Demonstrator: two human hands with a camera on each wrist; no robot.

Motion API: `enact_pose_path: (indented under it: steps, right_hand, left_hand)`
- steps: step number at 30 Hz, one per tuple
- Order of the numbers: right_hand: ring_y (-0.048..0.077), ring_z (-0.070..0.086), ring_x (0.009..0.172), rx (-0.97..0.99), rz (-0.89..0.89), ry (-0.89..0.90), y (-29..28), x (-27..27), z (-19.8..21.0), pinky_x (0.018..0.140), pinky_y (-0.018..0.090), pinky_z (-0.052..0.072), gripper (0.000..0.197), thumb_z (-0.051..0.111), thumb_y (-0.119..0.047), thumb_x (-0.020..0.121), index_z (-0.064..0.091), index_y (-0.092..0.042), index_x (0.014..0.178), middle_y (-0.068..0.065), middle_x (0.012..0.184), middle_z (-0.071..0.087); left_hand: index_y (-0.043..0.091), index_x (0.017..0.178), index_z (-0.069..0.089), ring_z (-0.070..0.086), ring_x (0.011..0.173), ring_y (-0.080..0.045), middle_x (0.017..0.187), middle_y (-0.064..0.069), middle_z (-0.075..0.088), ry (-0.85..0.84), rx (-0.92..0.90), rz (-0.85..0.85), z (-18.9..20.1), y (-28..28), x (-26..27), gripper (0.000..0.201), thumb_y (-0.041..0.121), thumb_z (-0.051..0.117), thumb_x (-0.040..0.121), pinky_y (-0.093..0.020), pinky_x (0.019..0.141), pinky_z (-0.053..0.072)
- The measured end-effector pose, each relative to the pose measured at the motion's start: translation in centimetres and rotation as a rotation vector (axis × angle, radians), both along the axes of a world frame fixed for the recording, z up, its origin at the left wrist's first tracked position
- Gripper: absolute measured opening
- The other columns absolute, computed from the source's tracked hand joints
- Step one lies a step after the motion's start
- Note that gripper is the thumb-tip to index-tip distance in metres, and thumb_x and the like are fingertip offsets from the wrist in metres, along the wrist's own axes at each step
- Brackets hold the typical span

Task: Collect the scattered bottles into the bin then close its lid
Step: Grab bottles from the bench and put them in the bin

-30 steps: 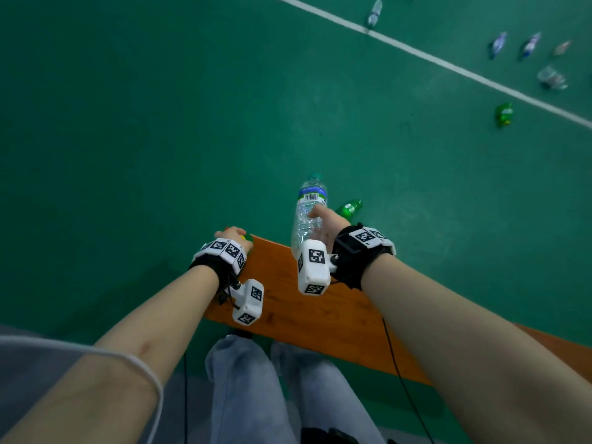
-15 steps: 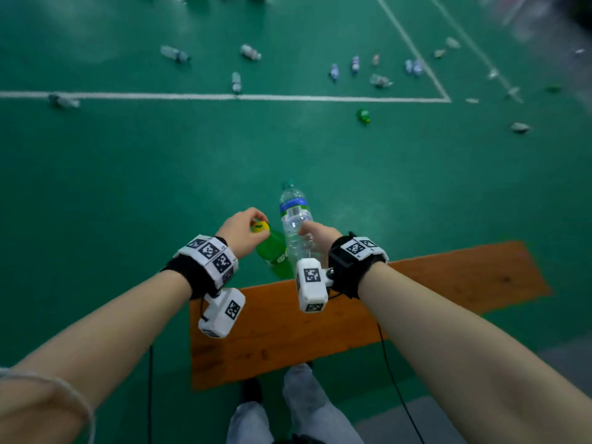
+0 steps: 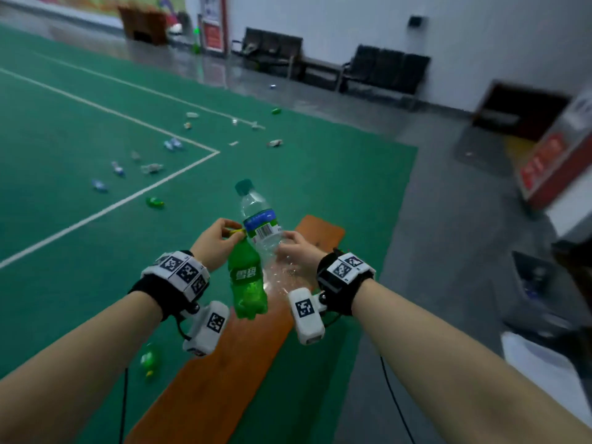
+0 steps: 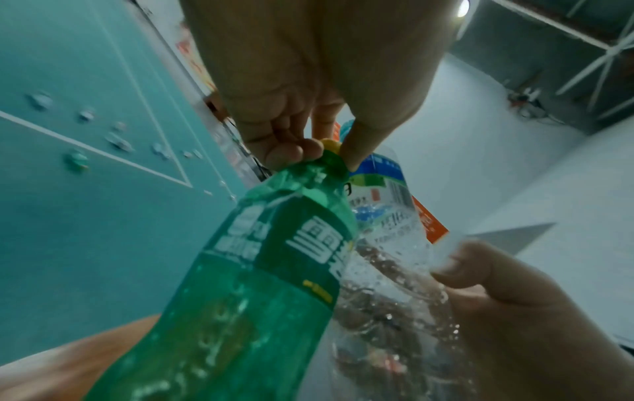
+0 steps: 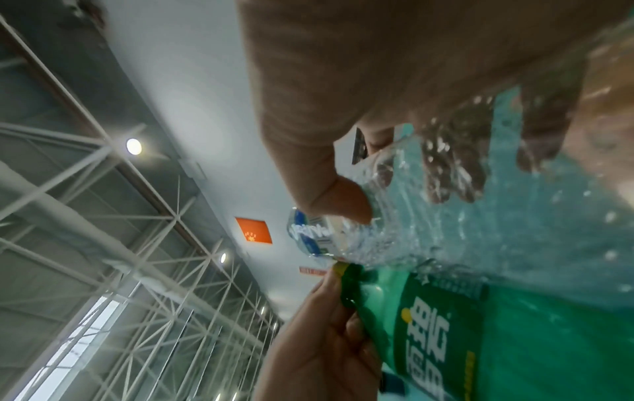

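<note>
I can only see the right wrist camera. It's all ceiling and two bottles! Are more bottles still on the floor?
Observer: Yes. The head view shows many scattered on the green court, like a far green bottle by the white line.
Operator: Is one close to me?
Observer: A near green bottle lies left of the orange bench.
Operator: What's on top of my clear bottle?
Observer: The clear bottle has a teal cap.

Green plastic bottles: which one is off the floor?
The green soda bottle hanging from the left hand, pinched at its yellow cap; the other green ones lie on the court.
</note>
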State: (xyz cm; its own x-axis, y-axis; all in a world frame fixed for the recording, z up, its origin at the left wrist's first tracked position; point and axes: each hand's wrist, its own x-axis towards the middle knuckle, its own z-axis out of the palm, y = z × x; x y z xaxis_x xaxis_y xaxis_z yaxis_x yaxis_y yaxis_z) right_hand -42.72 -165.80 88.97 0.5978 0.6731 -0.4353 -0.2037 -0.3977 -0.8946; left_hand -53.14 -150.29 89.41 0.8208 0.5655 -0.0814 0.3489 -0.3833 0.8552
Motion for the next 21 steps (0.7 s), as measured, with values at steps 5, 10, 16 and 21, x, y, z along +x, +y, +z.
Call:
enact_pose_path:
  steps: [5,10,16,21]
  right_hand:
    - [0.024,0.056,0.101,0.031,-0.210,-0.057,-14.3,11.3,0.7,0.078,0.036,0.048,0.075,0.076,-0.029,0.075,0.034,-0.022,0.137,0.014,0.124,0.055]
    - [0.021,0.055,0.099,0.018,-0.458,-0.125,-29.9,21.5,1.2,0.071,0.031,0.044,0.095,0.076,-0.051,0.056,0.039,-0.026,0.139,0.008,0.125,0.057]
    - [0.020,0.054,0.089,0.052,-0.691,-0.123,-44.3,32.4,0.3,0.071,0.031,0.044,0.098,0.079,-0.053,0.046,0.048,-0.021,0.133,0.005,0.113,0.061]
    - [0.023,0.057,0.092,0.073,-0.822,-0.058,-51.2,40.8,-3.7,0.078,0.035,0.045,0.063,0.081,-0.046,0.059,0.060,-0.020,0.112,0.002,0.099,0.065]
  left_hand:
    - [0.003,0.119,0.051,0.052,0.079,-0.013,0.096,-0.006,0.058,-0.047,0.021,-0.287,2.0,-12.6,15.1,0.029,0.020,0.053,0.094,-0.015,0.060,0.042]
    - [0.008,0.119,0.051,0.057,0.092,-0.016,0.101,0.000,0.057,-0.065,0.031,-0.512,3.3,-27.2,29.1,0.032,0.027,0.055,0.093,-0.020,0.070,0.047]
    - [0.007,0.116,0.055,0.057,0.096,-0.018,0.112,-0.007,0.062,-0.066,0.005,-0.598,3.0,-41.7,43.0,0.034,0.029,0.059,0.090,-0.027,0.081,0.048]
    - [0.009,0.113,0.056,0.057,0.094,-0.017,0.105,-0.003,0.060,0.008,-0.024,-0.631,0.5,-48.1,54.2,0.034,0.033,0.060,0.090,-0.026,0.078,0.045]
